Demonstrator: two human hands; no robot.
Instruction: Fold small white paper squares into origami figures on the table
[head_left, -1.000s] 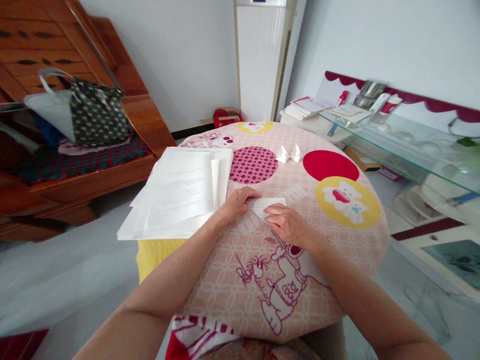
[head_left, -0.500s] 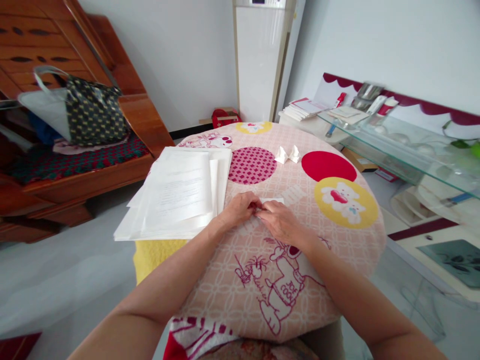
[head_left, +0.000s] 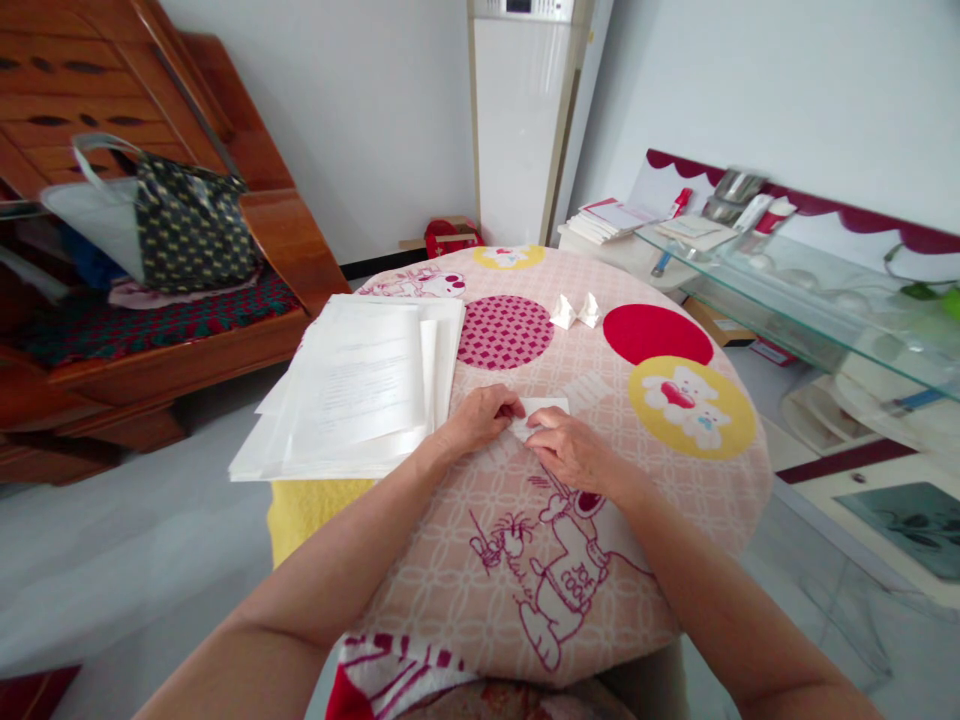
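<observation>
A small folded white paper [head_left: 544, 410] lies on the round table's pink cartoon-print cloth [head_left: 525, 560]. My left hand [head_left: 480, 418] presses on its left end with curled fingers. My right hand [head_left: 570, 452] pinches its near edge from the right, fingers closed on the paper. Most of the paper is hidden under both hands. Two finished small folded paper shapes [head_left: 575, 311] stand further back on the cloth.
A stack of white sheets [head_left: 360, 385] covers the table's left side. A wooden bench [head_left: 150, 340] with a patterned bag [head_left: 187, 225] stands at the left. A glass shelf [head_left: 810, 290] with bottles and books is at the right, a white cabinet [head_left: 521, 120] behind.
The paper went from a wider piece to mostly covered as my hands came together over it, then they parted slightly, showing its top corner again.
</observation>
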